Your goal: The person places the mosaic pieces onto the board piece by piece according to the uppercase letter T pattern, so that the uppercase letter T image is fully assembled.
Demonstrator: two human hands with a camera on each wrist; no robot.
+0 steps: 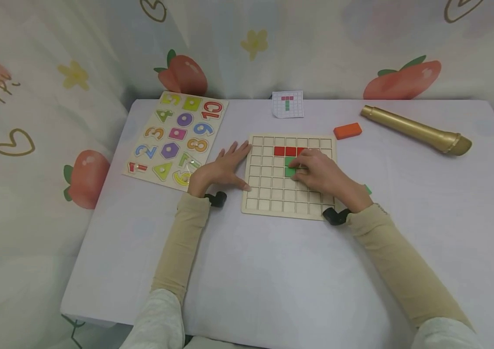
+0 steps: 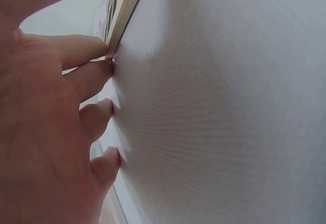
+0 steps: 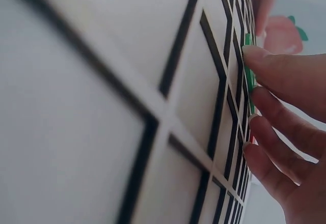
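A pale wooden grid board (image 1: 266, 196) lies on the white table. Red square tiles (image 1: 291, 151) form a short row in its upper half, partly covered by my right hand (image 1: 323, 170). Below them are green square tiles (image 1: 289, 161). The thumb and index finger of the right hand pinch the lower green tile at the board; in the right wrist view, these fingertips meet a green strip (image 3: 249, 74) standing just above the grid lines. My left hand (image 1: 225, 168) rests spread at the board's left edge, thumb and fingertips against it and the tabletop.
A number-and-shape puzzle board (image 1: 142, 167) lies at the left. Behind the grid stands a small pattern card (image 1: 296, 110). An orange block (image 1: 347, 131) and a gold tube (image 1: 412, 128) lie to the right. A green piece (image 1: 368, 189) shows beside my right wrist.
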